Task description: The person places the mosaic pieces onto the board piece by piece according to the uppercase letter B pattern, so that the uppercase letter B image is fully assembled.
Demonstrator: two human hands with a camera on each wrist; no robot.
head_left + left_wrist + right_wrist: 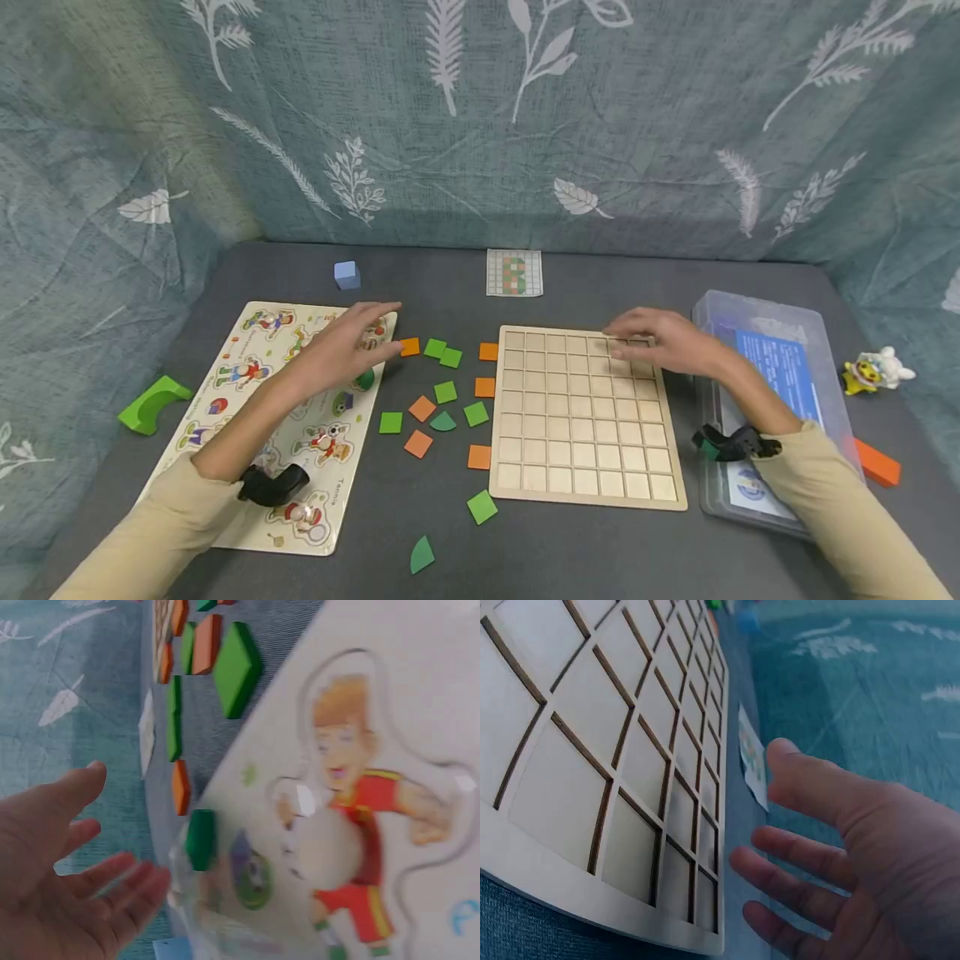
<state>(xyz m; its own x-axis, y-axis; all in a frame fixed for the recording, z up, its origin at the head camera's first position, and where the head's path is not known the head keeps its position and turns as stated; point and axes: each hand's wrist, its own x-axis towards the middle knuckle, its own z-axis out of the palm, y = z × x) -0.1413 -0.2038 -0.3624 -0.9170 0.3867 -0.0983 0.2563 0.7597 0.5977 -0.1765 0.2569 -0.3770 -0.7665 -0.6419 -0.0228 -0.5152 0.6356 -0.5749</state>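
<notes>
My left hand [337, 354] is over the upper right part of a wooden sports picture puzzle board [341, 492], its fingers extended and holding nothing. Close to its thumb lies an orange square tile [409, 347], and a dark green piece [201, 840] rests on the puzzle board. On the other side, my right hand [663, 340] hovers above the top right corner of a wooden grid board [588, 503], with loosely bent fingers and nothing in them. The grid's square cells are bare. Between the boards lie several tiles, among them a light green square [482, 507] and a dark green quarter-round piece [422, 555].
A small pattern card [514, 273] lies behind the grid board, a blue cube [347, 275] behind the puzzle board. A clear plastic case [712, 400] sits under the right forearm. At the sides are a green arch block [152, 405], an orange block [877, 462] and small figurines [877, 370].
</notes>
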